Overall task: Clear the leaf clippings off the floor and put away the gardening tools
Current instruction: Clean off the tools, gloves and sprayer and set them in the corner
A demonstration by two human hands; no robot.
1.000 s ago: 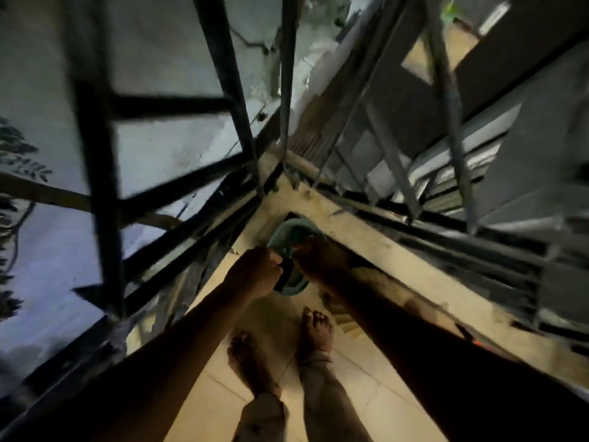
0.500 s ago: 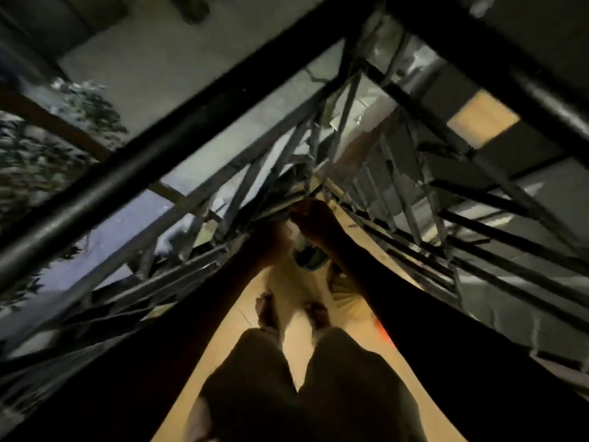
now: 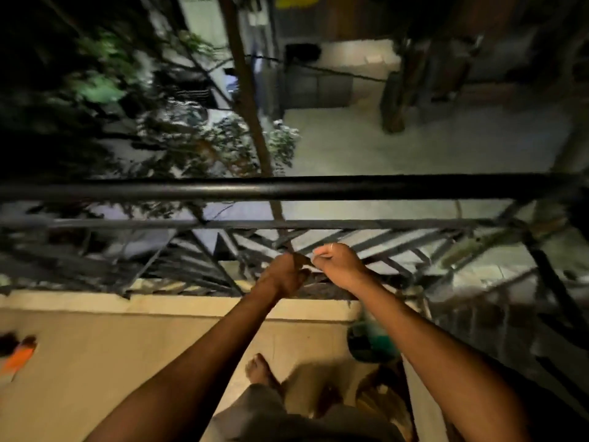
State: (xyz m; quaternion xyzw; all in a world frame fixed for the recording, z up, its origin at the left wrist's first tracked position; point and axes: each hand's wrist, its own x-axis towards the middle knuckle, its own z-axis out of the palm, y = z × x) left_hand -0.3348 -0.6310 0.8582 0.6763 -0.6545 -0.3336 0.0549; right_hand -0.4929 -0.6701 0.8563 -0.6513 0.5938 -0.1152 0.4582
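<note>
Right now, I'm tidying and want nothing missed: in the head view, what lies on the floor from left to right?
Orange object → bare foot → green tub.

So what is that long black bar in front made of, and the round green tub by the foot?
The long black bar looks like painted metal tube: smooth, round, with a pale sheen along its top. The round green tub is probably plastic, judging by its even teal colour, but it is blurred.
</note>
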